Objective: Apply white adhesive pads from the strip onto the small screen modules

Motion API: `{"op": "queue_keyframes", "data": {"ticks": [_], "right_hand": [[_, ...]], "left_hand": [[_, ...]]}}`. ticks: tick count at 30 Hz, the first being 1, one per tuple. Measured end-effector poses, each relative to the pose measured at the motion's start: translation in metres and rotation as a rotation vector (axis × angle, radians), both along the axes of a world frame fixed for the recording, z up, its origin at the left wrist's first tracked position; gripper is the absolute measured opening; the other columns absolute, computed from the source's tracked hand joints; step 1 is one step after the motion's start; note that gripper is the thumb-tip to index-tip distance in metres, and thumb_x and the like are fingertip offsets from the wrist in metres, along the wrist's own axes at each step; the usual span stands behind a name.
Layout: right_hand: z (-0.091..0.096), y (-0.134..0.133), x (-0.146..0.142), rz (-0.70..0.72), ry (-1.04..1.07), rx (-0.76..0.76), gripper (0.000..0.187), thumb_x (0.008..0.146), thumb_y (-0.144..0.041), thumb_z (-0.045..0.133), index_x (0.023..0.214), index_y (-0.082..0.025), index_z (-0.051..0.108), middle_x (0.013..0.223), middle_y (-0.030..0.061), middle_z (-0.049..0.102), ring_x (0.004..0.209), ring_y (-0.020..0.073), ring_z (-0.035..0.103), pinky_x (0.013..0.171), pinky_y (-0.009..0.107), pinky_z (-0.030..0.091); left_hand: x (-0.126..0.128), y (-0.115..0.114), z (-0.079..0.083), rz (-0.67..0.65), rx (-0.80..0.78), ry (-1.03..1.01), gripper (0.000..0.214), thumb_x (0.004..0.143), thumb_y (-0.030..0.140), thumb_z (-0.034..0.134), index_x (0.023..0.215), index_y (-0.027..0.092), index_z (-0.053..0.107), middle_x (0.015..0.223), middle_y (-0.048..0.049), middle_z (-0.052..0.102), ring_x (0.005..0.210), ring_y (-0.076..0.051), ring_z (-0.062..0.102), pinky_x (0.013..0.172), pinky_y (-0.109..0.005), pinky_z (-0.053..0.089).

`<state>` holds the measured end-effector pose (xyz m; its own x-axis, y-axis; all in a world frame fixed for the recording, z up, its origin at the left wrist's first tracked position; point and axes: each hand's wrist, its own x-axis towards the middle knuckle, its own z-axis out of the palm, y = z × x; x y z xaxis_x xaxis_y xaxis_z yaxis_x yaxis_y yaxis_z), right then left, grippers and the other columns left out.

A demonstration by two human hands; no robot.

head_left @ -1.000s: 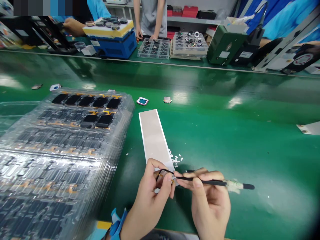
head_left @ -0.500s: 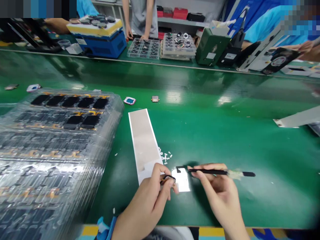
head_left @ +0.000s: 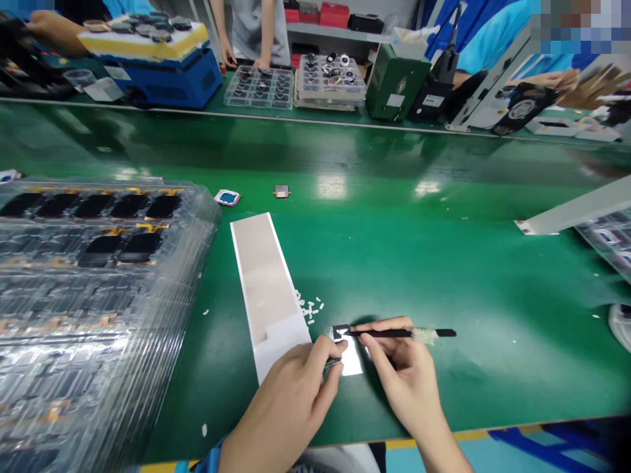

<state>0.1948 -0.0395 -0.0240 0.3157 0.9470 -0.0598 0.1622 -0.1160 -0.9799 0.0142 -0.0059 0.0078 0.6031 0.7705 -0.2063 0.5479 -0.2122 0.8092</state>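
My right hand (head_left: 407, 371) is closed around black tweezers (head_left: 382, 333), whose rear part is wrapped in pale tape. Their tip, pointing left, reaches the black corner (head_left: 339, 328) of a small, bright white square sheet (head_left: 351, 360) on the bench. Between thumb and fingertips, my left hand (head_left: 296, 387) pinches a small flat dark part (head_left: 333, 362); only its edge shows. That hand rests at the sheet's left side and partly covers it. Beneath and beyond it lies a long beige strip with white borders (head_left: 259, 269). Tiny white scraps (head_left: 309, 309) are scattered beside the strip.
Stacked clear plastic trays (head_left: 187, 217) with black square screens (head_left: 142, 246) fill the left. A blue-rimmed square piece (head_left: 227, 198) and a small metallic piece (head_left: 281, 191) lie ahead. A white bracket (head_left: 572, 207) juts in at right. Co-workers' hands (head_left: 263, 64) are behind the raised shelf.
My view has swung slightly right, so the bench things sit further left. The left hand's dark part has turned and is more hidden. The tweezers' tip is now over the sheet's black corner.
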Motion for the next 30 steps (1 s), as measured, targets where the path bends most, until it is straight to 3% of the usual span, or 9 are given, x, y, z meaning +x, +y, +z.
{"op": "queue_keyframes", "data": {"ticks": [10,15,21,26,30], "right_hand": [[0.002,0.002,-0.001,-0.011,0.006,-0.029,0.019,0.083,-0.035,0.071,0.083,-0.016,0.073,0.09,0.0125,0.076,0.082,0.0258,0.077,0.077,0.034,0.064],[-0.001,-0.001,-0.004,-0.092,0.11,0.015,0.018,0.084,-0.032,0.073,0.09,-0.017,0.063,0.089,0.0093,0.075,0.08,0.0239,0.077,0.077,0.034,0.065],[0.0,-0.003,-0.003,-0.165,0.22,0.073,0.016,0.085,-0.025,0.071,0.093,-0.021,0.058,0.092,0.0027,0.067,0.077,0.0195,0.077,0.078,0.032,0.065],[-0.002,-0.003,-0.002,-0.073,0.12,0.074,0.01,0.087,-0.026,0.069,0.092,-0.019,0.063,0.091,0.0056,0.068,0.081,0.0205,0.076,0.079,0.032,0.064],[-0.004,-0.003,0.001,-0.002,-0.066,0.067,0.011,0.088,-0.027,0.067,0.088,-0.017,0.073,0.094,0.0098,0.07,0.087,0.022,0.075,0.079,0.031,0.064]], "left_hand": [[-0.002,0.0,-0.002,0.018,-0.049,-0.069,0.013,0.099,0.02,0.044,0.106,0.025,0.053,0.102,-0.005,0.07,0.094,-0.025,0.069,0.077,-0.033,0.05],[0.001,0.003,-0.005,0.068,-0.112,-0.114,0.014,0.098,0.021,0.046,0.107,0.025,0.056,0.102,-0.0048,0.071,0.095,-0.024,0.069,0.079,-0.031,0.05],[0.003,0.006,-0.004,0.177,-0.082,-0.113,0.012,0.094,0.022,0.056,0.089,0.023,0.067,0.081,0.0005,0.072,0.065,-0.016,0.063,0.061,-0.024,0.045],[-0.002,0.004,-0.008,0.214,0.048,-0.103,0.012,0.092,0.021,0.06,0.094,0.025,0.072,0.077,0.0019,0.071,0.06,-0.014,0.061,0.062,-0.024,0.046],[-0.003,0.003,-0.013,0.184,0.111,-0.046,0.015,0.097,0.025,0.055,0.102,0.026,0.069,0.088,-0.0004,0.073,0.077,-0.018,0.067,0.072,-0.028,0.049]]}}
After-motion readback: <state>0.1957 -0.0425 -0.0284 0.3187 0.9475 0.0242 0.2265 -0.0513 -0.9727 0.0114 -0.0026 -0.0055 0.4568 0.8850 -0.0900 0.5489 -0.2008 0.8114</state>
